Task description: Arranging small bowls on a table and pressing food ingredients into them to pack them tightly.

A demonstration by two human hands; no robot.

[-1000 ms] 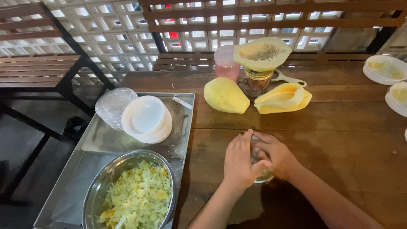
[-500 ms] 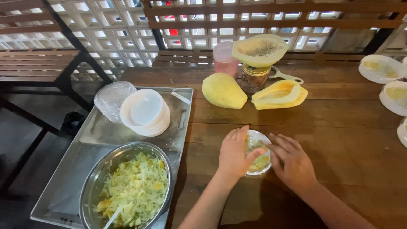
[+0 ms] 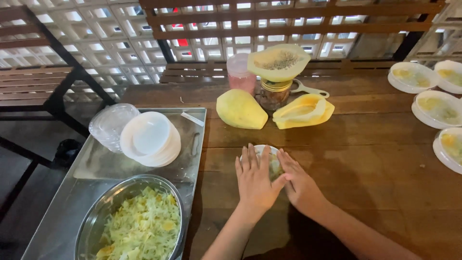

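A small white bowl (image 3: 267, 150) of shredded salad under a clear lid sits on the wooden table (image 3: 375, 168) in front of me. My left hand (image 3: 255, 180) lies flat on top of it with the fingers spread. My right hand (image 3: 299, 187) presses against its right side, thumb touching the left hand. Most of the bowl is hidden under both hands.
To the left, a metal tray (image 3: 195, 154) carries a stack of white bowls (image 3: 150, 137), clear lids (image 3: 109, 124) and a steel bowl (image 3: 94, 216) of shredded papaya. Papaya halves (image 3: 240, 110) (image 3: 303, 111), a jar (image 3: 272, 97) and a pink tub (image 3: 239, 72) stand behind. Several filled bowls (image 3: 437, 108) sit far right.
My hands opened off the bowl half a second ago, showing the lid, and now both press down on it again. The view has shifted slightly to the right.
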